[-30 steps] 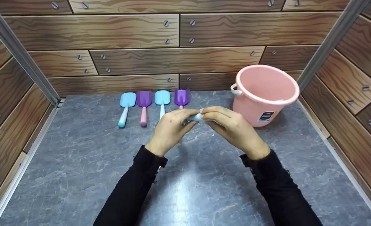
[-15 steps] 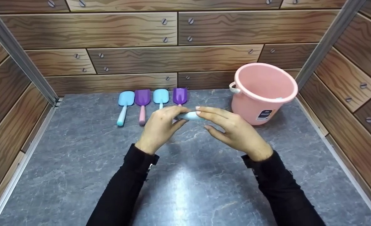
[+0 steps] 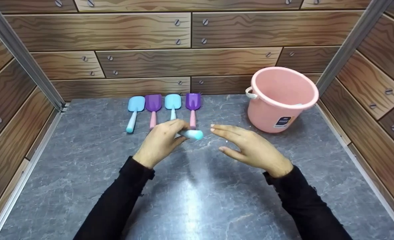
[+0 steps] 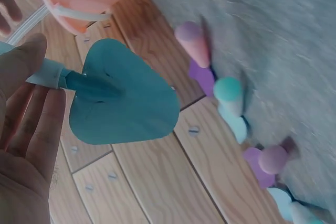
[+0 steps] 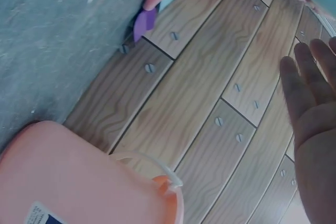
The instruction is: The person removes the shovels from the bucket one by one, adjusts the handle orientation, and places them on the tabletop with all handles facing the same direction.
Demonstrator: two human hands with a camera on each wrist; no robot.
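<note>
"What's at the left?"

"Four small shovels [image 3: 173, 102], blue and purple alternating, in a row on the grey surface [image 3: 83, 173]."

"And the left hand [image 3: 160, 141]?"

"Pinching the pale handle of another blue shovel [image 3: 193, 134], held above the surface."

"The right hand [image 3: 254, 149]?"

"Fingers extended, holding nothing, near the handle's end but apart."

"Anything in the pink bucket [image 3: 265, 115]?"

"It stands upright, far right; something light blue [image 3: 297, 104] shows inside, mostly hidden."
</note>
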